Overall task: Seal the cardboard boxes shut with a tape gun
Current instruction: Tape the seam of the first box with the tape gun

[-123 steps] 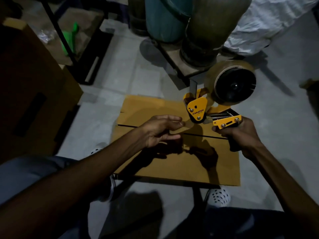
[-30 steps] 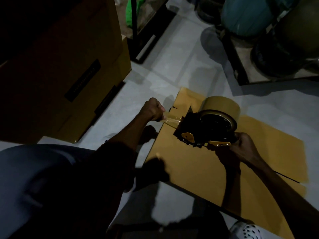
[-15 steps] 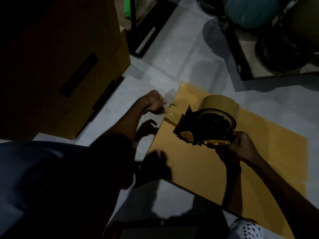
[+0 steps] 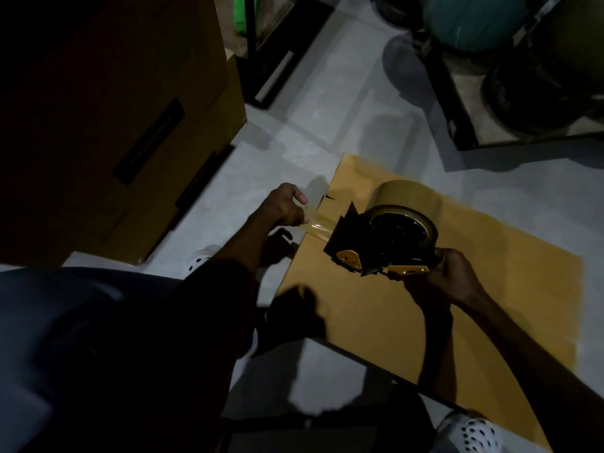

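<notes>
Starting the tape run: left hand [image 4: 284, 204] pinching the free tape end [image 4: 318, 227] just beyond the near-left edge of the cardboard box [image 4: 376, 315] lying on the floor [image 4: 294, 132], right hand [image 4: 447, 277] wrapping a closed grip round the handle of the tape gun [image 4: 385, 238] above the box top. Next, by judgement: pressing that end down over the edge by the flap seam [image 4: 328, 197], then drawing the gun along the seam.

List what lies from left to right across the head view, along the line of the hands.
Big stacked cardboard box → left hand, pinching the tape → stretched tape strip → tape gun over the flat cardboard box → right hand gripping the gun's handle.
</notes>
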A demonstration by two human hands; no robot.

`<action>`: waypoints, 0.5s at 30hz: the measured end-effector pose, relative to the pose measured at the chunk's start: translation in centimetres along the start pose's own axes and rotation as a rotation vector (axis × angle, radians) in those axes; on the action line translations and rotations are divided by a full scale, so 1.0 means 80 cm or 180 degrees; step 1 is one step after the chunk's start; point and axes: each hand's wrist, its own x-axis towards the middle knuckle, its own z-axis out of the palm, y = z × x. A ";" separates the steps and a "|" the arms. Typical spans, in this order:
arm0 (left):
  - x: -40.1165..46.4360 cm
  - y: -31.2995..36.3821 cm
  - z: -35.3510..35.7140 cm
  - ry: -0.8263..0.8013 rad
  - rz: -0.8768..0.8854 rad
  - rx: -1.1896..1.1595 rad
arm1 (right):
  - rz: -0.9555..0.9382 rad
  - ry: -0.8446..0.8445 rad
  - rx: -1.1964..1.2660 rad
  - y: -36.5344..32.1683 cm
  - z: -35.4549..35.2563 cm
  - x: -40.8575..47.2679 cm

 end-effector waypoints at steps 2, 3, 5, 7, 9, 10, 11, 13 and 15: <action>0.003 -0.004 0.002 0.0012 0.0004 -0.0066 | -0.0051 -0.0040 0.0053 0.006 -0.001 0.002; 0.005 -0.006 0.003 0.0019 -0.0007 -0.0085 | -0.0054 -0.0055 0.0019 0.013 0.000 0.003; 0.010 -0.009 0.005 0.0026 -0.0036 -0.0123 | -0.0083 0.0005 -0.0035 0.014 0.000 0.005; 0.011 -0.008 0.007 0.0023 -0.0109 -0.0121 | -0.0096 0.0038 -0.0026 0.013 0.001 0.006; 0.013 -0.006 0.008 0.0028 -0.0167 -0.0126 | -0.0039 0.0027 -0.0022 0.015 0.004 0.007; 0.014 -0.006 0.009 0.0012 -0.0187 -0.0147 | -0.0044 0.0010 -0.0045 0.015 0.005 0.007; 0.015 -0.007 0.012 -0.0008 -0.0194 -0.0165 | -0.0032 0.0004 -0.0058 0.017 0.006 0.009; 0.015 -0.013 0.020 -0.0113 -0.0182 -0.0080 | -0.0017 -0.0042 -0.0056 0.018 0.008 0.011; 0.015 -0.028 0.027 -0.0129 -0.0175 0.0020 | 0.0042 -0.0061 0.0033 0.015 0.006 0.013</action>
